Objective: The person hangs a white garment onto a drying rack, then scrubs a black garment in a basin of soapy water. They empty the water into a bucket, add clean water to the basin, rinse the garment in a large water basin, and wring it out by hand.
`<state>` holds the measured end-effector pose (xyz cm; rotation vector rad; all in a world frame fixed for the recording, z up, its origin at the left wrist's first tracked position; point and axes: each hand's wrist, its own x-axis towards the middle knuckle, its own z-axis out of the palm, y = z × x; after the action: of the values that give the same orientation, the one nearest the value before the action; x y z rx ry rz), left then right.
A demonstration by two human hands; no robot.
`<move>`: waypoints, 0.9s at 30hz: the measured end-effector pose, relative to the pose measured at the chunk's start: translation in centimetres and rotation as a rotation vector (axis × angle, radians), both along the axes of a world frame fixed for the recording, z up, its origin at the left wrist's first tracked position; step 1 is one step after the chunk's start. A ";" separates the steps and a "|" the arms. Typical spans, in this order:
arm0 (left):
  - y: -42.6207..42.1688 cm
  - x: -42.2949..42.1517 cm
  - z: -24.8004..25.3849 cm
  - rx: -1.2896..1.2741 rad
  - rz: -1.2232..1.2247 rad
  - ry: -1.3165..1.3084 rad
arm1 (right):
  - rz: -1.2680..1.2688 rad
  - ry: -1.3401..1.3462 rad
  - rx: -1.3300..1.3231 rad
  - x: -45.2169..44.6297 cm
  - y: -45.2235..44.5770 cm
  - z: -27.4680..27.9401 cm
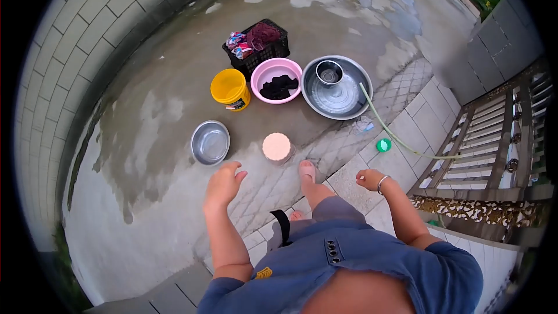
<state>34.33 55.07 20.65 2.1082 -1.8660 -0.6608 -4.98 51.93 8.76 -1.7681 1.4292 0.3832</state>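
My left hand (224,184) hangs empty above the concrete, fingers apart, just below a small metal basin (210,143). Over the paved edge, my right hand (369,179) has its fingers curled together; whether anything is in them is too small to tell. Between and beyond my hands stands a round pink stool (276,147). Farther off, a pink basin (263,72) holds dark cloth (279,87). To its right, a large metal basin (340,103) contains a smaller metal pot (329,72) and the end of a pale hose (386,127).
A yellow bucket (229,87) stands left of the pink basin. Behind them, a black crate (275,50) holds maroon and patterned cloth. A green container (383,145) sits on the tiles near a metal railing (479,145). A block wall (87,29) curves along the left.
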 end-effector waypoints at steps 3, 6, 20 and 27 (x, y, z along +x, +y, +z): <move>-5.8 2.1 -1.6 0.070 0.022 -0.001 | 0.027 -0.062 -0.081 1.9 -6.4 -1.1; -10.3 4.3 -3.9 0.179 0.068 0.005 | -0.043 -0.156 -0.079 4.5 -12.1 -2.1; -36.3 20.8 -16.7 0.327 -0.120 -0.001 | -0.246 -0.145 0.089 19.4 -31.9 -14.7; -51.6 23.3 -26.3 0.326 -0.458 0.024 | -0.456 -0.212 0.206 27.5 -38.9 -19.4</move>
<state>57.63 3.47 -5.63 1.8311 -2.3880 -1.1531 22.55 13.02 -10.65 -1.2330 1.5245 0.0929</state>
